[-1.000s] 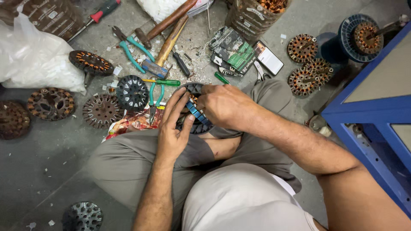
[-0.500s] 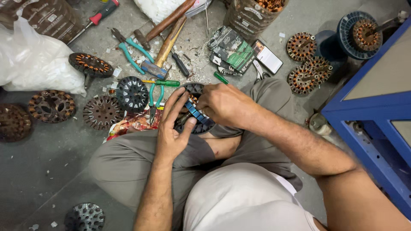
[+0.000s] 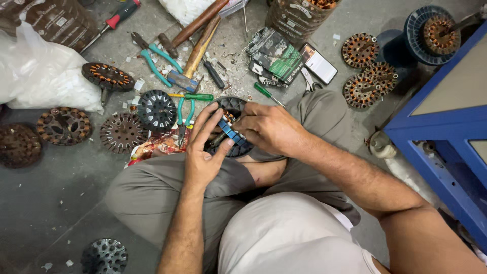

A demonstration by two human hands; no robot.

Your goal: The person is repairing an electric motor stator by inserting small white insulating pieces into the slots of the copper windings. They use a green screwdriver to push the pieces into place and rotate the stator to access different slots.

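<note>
Black and round, a motor stator [image 3: 231,127] is held on the lap of the seated person, at the middle of the scene, with small blue pieces [image 3: 234,136] set in its slots. The left hand [image 3: 203,152] is cupped under and around its near left edge, fingers spread up over the rim. The right hand [image 3: 271,127] is closed over its right side, fingertips pinched at the slots; whether a small tool is gripped there cannot be told.

A slip seems the likeliest fault: the stator is steadied only by the left hand and a knee, so a hard push at the slots could tip it off the lap, and a blue piece could be bent or dropped among the litter below.

Just beyond the stator, green-handled pliers [image 3: 185,114] and a green screwdriver [image 3: 195,96] are laid on the floor, with a wooden-handled hammer [image 3: 198,48] and a red-handled screwdriver [image 3: 114,23] farther off. Bare dark stators [image 3: 122,133] are spread to the left, beside a white plastic bag [image 3: 40,76]. Copper-wound stators [image 3: 361,90] are seen at the far right, near a circuit board [image 3: 276,53] and a phone [image 3: 319,63].

The floor [image 3: 56,203] is grey concrete, dusty and strewn with white scraps. A blue metal frame [image 3: 436,132] stands at the right edge. Little else of the room is shown.
</note>
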